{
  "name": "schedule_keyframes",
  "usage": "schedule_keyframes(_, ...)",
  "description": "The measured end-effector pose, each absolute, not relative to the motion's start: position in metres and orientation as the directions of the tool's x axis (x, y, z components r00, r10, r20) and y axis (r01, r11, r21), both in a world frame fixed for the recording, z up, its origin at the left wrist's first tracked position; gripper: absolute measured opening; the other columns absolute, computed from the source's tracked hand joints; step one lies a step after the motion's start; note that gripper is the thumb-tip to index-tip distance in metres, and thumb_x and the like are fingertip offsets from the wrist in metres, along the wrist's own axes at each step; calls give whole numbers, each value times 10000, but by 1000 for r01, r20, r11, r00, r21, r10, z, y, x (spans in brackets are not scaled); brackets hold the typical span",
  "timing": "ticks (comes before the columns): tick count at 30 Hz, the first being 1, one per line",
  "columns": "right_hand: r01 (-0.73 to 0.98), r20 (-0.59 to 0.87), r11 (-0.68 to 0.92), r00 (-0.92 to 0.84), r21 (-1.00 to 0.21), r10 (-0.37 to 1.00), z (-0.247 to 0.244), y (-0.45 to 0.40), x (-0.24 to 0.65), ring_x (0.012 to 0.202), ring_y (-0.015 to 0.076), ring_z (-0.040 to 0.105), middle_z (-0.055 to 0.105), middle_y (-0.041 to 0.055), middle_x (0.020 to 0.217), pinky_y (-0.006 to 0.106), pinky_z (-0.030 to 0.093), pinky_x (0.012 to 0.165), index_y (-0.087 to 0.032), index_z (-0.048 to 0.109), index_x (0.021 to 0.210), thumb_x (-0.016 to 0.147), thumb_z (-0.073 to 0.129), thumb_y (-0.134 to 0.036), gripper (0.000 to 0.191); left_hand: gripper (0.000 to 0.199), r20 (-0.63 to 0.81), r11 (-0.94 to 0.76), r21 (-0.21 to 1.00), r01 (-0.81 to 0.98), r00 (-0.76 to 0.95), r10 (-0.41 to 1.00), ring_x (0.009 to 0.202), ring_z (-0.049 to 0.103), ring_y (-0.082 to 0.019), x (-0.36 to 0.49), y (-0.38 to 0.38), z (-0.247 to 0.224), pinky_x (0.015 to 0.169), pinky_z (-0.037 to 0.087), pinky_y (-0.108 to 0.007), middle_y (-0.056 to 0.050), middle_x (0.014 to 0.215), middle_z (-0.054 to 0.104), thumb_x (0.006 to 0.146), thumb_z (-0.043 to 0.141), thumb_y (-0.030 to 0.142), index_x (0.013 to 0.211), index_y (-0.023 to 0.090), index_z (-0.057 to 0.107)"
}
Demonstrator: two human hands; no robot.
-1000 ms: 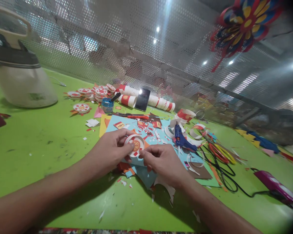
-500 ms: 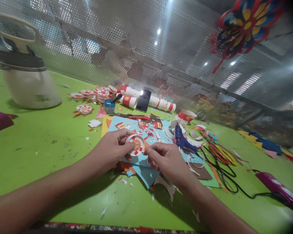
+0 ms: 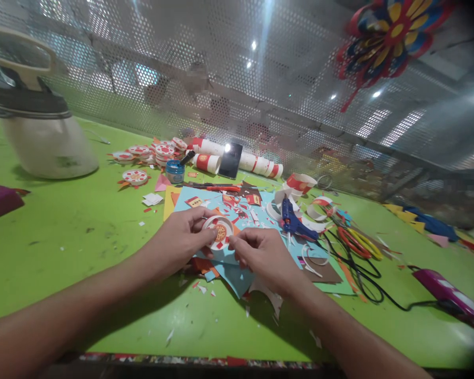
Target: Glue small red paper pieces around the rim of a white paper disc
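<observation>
My left hand (image 3: 189, 231) holds a round, shallow cut-off paper cup base (image 3: 221, 243) between thumb and fingers. Its white rim faces me; red paper pieces and a gold emblem lie inside. My right hand (image 3: 260, 250) is closed in a pinch, fingertips touching the right edge of the base. A bit of orange paper (image 3: 236, 226) shows just above these fingertips; what they pinch is hidden. Under both hands lie light blue paper sheets (image 3: 225, 256) strewn with red and white scraps. A blue glue gun (image 3: 294, 221) rests just beyond my right hand.
At the back are finished discs (image 3: 135, 178), a blue-labelled jar (image 3: 175, 171), stacked paper cups (image 3: 207, 163), a phone (image 3: 230, 160) and scissors (image 3: 221, 187). A large white container (image 3: 47, 142) stands left. Black cable (image 3: 373, 284) and a purple device (image 3: 448, 292) lie right.
My right fingertips have shifted slightly up and left, closer against the rim of the cup base. Less orange paper shows between the hands. My left hand keeps its hold.
</observation>
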State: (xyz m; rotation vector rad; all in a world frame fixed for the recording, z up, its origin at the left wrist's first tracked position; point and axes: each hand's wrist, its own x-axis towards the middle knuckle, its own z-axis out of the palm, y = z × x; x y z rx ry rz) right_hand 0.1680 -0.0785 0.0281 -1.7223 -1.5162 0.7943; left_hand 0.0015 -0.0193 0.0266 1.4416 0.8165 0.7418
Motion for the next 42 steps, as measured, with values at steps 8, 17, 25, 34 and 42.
schedule_keyframes(8, 571, 2, -63, 113, -819, 994, 29, -81, 169, 513, 108, 436, 499, -40, 503, 255, 332, 519, -168, 615, 614, 836, 535, -313, 277, 271, -49, 13, 997, 72, 534, 844, 522, 614, -138, 2, -19, 28, 525, 472, -264, 7, 683, 658, 736, 682, 323, 940, 159, 609)
schedule_keyframes(17, 559, -33, -79, 92, -825, 995, 30, -83, 163, 519, 107, 424, 494, -33, 520, 253, 327, 517, -185, 532, 554, 829, 530, -304, 299, 225, -23, -13, 998, 64, 532, 847, 527, 595, -129, 4, -18, 28, 537, 488, -265, 12, 665, 649, 731, 668, 286, 902, 153, 607)
schedule_keyframes(25, 600, -43, -97, 104, -794, 994, 31, -83, 159, 514, 99, 437, 509, -35, 519, 239, 327, 509, -178, 547, 554, 810, 528, -199, 258, 249, 14, -28, 999, 18, 542, 841, 540, 585, -129, 4, -17, 24, 533, 498, -264, -9, 698, 679, 740, 661, 266, 952, 147, 609)
schedule_keyframes(34, 594, -56, -113, 114, -796, 992, 33, -81, 159, 493, 90, 421, 486, -50, 492, 234, 323, 501, -181, 525, 528, 819, 531, -165, 291, 253, 0, -14, 1000, 22, 544, 839, 526, 574, -128, 4, -18, 25, 538, 508, -272, 5, 657, 665, 731, 668, 277, 944, 147, 623)
schedule_keyframes(42, 575, -81, -128, 108, -808, 991, 34, -79, 159, 497, 90, 428, 499, -52, 489, 236, 327, 514, -183, 518, 516, 819, 528, -136, 307, 234, -23, 22, 1000, 10, 549, 836, 516, 574, -117, 4, -19, 27, 505, 478, -239, 9, 642, 661, 720, 683, 270, 910, 146, 625)
